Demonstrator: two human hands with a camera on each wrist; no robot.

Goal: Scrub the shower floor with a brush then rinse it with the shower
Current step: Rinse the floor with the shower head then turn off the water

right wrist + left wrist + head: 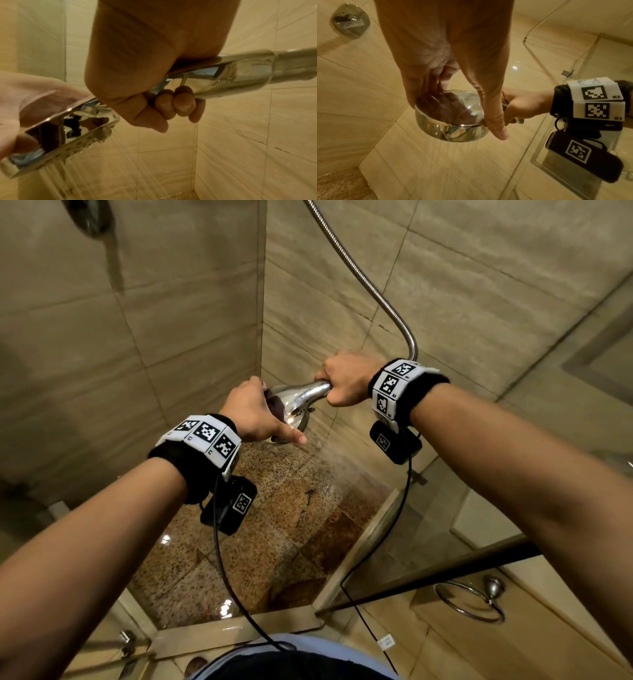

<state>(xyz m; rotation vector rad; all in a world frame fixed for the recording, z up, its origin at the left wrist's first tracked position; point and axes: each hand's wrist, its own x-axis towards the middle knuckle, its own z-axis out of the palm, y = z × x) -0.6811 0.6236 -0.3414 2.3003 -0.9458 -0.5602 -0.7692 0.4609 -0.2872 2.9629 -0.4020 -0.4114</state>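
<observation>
A chrome hand shower point(298, 400) hangs over the speckled brown shower floor point(274, 535), which looks wet and glossy. Water sprays from its round head point(452, 128) down toward the far right of the floor. My right hand point(344, 383) is a fist around the handle point(240, 75), with fingers point(181, 105) curled under it. My left hand point(255, 416) grips the rim of the head, thumb point(496, 125) on one side and fingers point(412, 94) on the other. A metal hose point(370, 285) rises from the handle. No brush is in view.
Beige tiled walls point(154, 337) meet in a corner behind the shower. A chrome control plate point(349, 27) sits on the left wall. A glass panel point(428, 525) and a raised kerb point(239, 628) bound the floor. A towel ring point(476, 601) hangs lower right.
</observation>
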